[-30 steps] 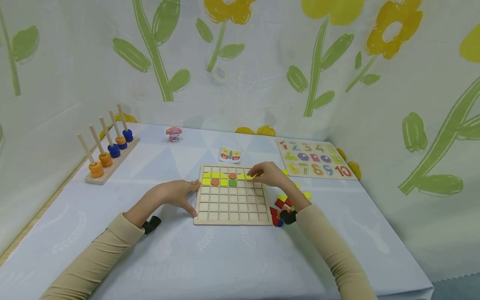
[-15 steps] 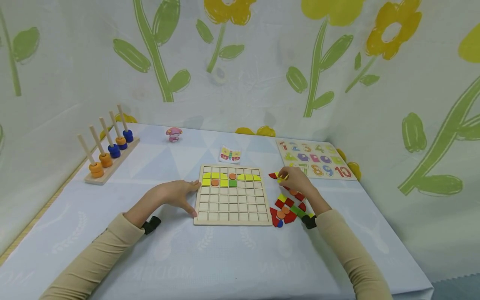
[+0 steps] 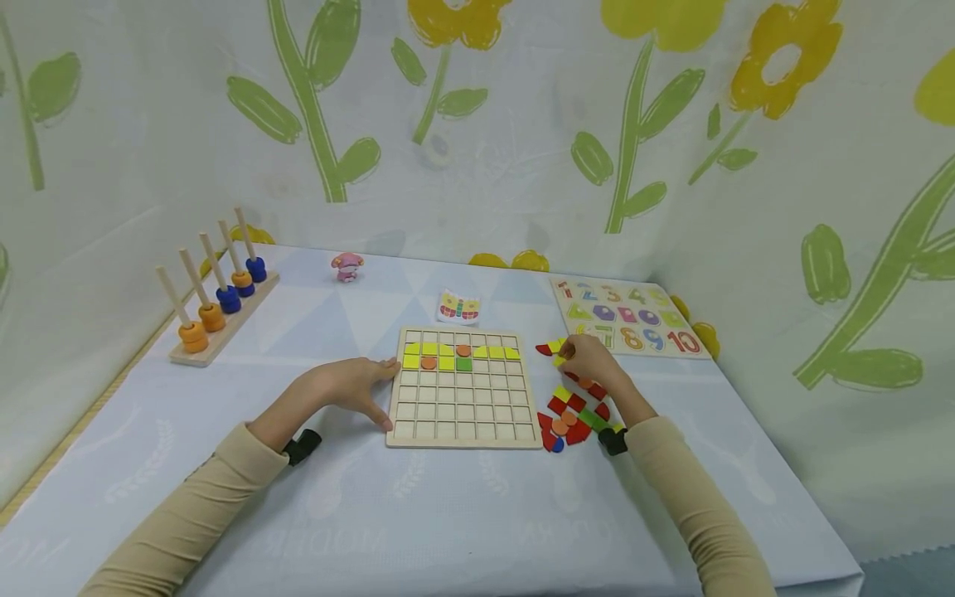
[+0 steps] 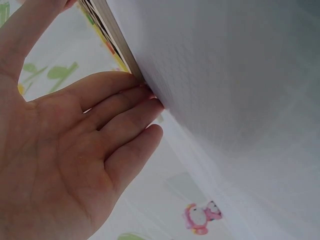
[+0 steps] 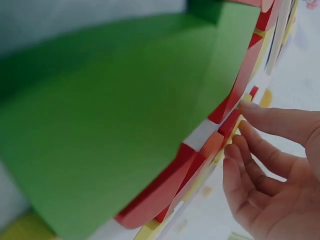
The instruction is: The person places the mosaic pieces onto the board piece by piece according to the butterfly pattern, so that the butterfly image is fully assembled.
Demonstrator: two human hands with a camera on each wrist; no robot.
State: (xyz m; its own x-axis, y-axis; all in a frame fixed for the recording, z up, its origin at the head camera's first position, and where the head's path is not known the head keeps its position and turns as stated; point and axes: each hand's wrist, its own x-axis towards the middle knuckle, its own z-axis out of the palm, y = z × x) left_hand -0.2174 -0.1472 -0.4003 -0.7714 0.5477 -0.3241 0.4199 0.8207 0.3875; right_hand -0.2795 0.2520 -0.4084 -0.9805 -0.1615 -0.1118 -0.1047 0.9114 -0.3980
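A square wooden grid board (image 3: 464,443) lies on the table, with yellow pieces (image 3: 429,349), orange discs (image 3: 463,351) and a green square (image 3: 463,365) in its upper rows. Along its left edge rests my left hand (image 3: 356,386), thumb at the near corner and fingers farther up. In the left wrist view those fingers are nearly straight against the board's side. Right of the board, my right hand (image 3: 593,362) is at the loose pieces, thumb and forefinger pinching at a yellow tile (image 3: 558,361), largely hidden by the fingers. Red pieces (image 5: 231,121) lie close by in the right wrist view.
Loose red, orange, green and blue pieces (image 3: 577,430) lie right of the board. A small pattern card (image 3: 458,308) sits behind it. A number puzzle (image 3: 630,317) lies at the back right, a peg stacker (image 3: 224,319) stands left, and a pink figurine (image 3: 346,267) stands at the back.
My right hand has left the board's upper right, where another yellow piece now shows in the grid, and moved right to the loose pieces. The left hand stays put.
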